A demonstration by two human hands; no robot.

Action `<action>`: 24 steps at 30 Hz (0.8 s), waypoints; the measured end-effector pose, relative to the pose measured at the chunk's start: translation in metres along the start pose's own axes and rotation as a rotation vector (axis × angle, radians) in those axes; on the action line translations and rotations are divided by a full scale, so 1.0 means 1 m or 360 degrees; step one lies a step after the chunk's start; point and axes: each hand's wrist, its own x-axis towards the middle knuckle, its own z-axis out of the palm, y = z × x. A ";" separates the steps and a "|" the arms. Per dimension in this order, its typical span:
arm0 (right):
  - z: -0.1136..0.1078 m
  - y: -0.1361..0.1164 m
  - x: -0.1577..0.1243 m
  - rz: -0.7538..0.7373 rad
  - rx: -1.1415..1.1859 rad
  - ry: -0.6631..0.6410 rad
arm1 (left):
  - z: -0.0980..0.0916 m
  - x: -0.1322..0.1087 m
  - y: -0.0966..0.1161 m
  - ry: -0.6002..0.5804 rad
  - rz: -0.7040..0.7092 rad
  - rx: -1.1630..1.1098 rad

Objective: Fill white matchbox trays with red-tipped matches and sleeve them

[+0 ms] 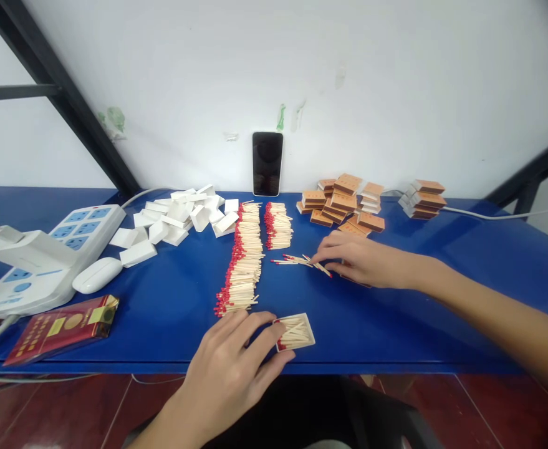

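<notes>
My left hand (231,362) reaches in from the front, its thumb and fingers closed on the left end of a white matchbox tray (312,325). Red-tipped matches (295,332) lie inside that tray near the table's front edge. To the right, my right hand (355,255) rests low over the table with curled fingers. Its fingertips pinch at a few loose matches (292,259). Part of an orange-brown edge shows beneath this hand; most of it is hidden. Between the hands and the wall lie a long row of matches (245,255) and a shorter row of matches (280,226).
White empty trays (175,215) lie heaped at back left, orange matchboxes (341,202) at back right, with another stack of matchboxes (424,198) beyond. A phone (267,163) leans on the wall. A power strip (72,243), white mouse (97,275) and red packet (63,327) occupy the left.
</notes>
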 end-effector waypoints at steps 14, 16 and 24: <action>0.016 -0.039 0.004 -0.0073 -0.0210 0.0097 | 0.001 -0.002 0.000 0.0000 -0.0006 0.0025; 0.021 -0.046 0.012 0.0005 -0.0196 0.0174 | 0.001 -0.003 0.000 -0.0005 0.0012 0.0041; 0.008 -0.036 0.011 0.0040 -0.0016 0.0196 | 0.000 -0.005 0.002 -0.0021 0.0098 0.0095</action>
